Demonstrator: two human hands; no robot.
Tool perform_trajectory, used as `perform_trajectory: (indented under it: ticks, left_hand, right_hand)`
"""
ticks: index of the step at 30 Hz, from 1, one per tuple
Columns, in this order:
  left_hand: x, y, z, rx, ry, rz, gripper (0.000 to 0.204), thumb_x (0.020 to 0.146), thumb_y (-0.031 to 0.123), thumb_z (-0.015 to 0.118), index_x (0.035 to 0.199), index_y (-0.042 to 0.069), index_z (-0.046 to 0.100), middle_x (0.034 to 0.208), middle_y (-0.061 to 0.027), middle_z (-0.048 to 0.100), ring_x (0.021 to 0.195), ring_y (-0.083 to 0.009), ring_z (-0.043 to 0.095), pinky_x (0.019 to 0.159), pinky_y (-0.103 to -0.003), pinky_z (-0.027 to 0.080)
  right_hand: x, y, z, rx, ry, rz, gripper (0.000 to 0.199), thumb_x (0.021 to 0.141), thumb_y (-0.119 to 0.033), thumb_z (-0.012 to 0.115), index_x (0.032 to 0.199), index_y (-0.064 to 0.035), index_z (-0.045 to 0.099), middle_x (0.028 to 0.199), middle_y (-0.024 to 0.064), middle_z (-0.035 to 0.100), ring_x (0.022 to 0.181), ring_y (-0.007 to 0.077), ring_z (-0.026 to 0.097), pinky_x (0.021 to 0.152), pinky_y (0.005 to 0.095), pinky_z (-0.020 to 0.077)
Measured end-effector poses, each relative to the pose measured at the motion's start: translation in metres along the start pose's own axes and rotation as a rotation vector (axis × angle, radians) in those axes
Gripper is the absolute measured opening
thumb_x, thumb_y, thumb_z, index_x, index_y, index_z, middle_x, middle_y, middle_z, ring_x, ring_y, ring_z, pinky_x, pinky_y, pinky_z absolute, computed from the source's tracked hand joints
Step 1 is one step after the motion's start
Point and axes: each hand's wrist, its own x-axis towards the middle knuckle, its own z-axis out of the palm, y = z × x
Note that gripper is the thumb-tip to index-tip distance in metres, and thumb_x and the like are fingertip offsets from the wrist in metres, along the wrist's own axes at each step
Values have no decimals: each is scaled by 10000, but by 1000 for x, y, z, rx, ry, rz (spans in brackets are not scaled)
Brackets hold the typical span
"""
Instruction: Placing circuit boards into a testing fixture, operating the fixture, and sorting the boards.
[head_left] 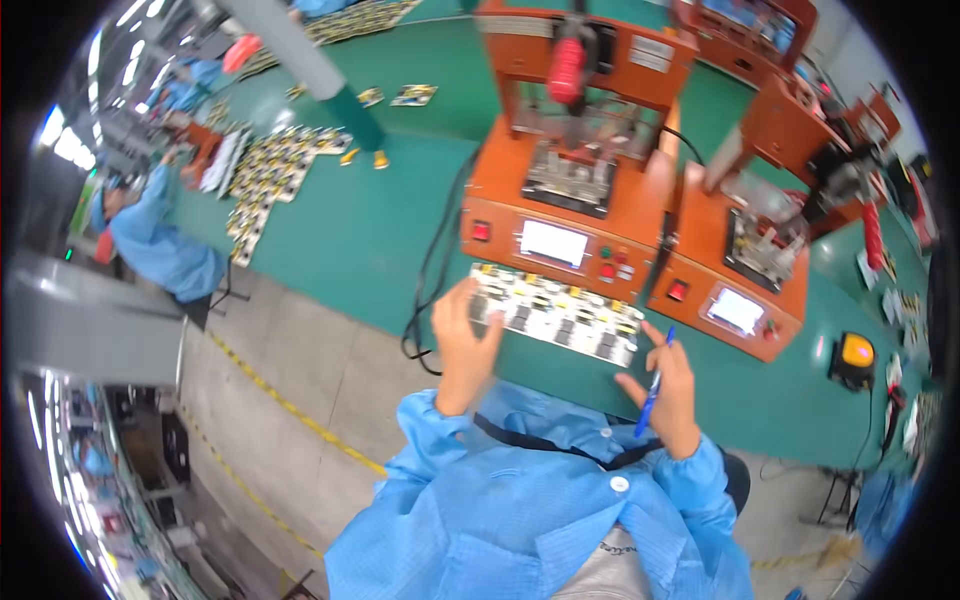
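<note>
A white circuit board panel point(545, 322) with yellow and black parts lies across the table's near side, just in front of an orange test machine point(490, 200). My left hand point(464, 345) grips the panel's left end, its thumb over the near corner. Slanting across my right hand point(676, 392) is a blue pen point(651, 397), held in the hand. That hand's thumb and forefinger are spread beside the panel's right end; whether they touch it I cannot tell.
A second orange machine point(690, 255) stands to the right, beyond it a yellow-and-black device point(855, 352). Black cables point(428, 290) hang at the table's near edge. Several circuit boards point(280, 170) cover the table's far left, near a grey-green post point(320, 60). A person in blue point(165, 235) sits at left.
</note>
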Motion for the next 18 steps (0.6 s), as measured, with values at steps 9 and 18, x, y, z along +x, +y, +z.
perform_trajectory:
  ticks: [9, 18]
  left_hand:
    - [-30, 25, 4, -77, -133, 131, 462, 772, 203, 674, 1195, 50, 563, 1258, -173, 552, 1123, -355, 516, 976, -445, 386]
    - [38, 7, -66, -316, -208, -219, 364, 797, 233, 681, 1127, 90, 618, 1254, -140, 587, 1142, -248, 581, 982, -389, 446]
  right_hand:
    - [-59, 19, 27, -286, 250, 21, 389, 670, -41, 791, 797, -4, 425, 1311, 197, 537, 843, 337, 476, 747, 383, 418]
    - [-112, 89, -10, -185, 546, 139, 743, 807, -19, 687, 1458, -104, 340, 1406, 183, 469, 1189, 272, 505, 1008, 340, 356]
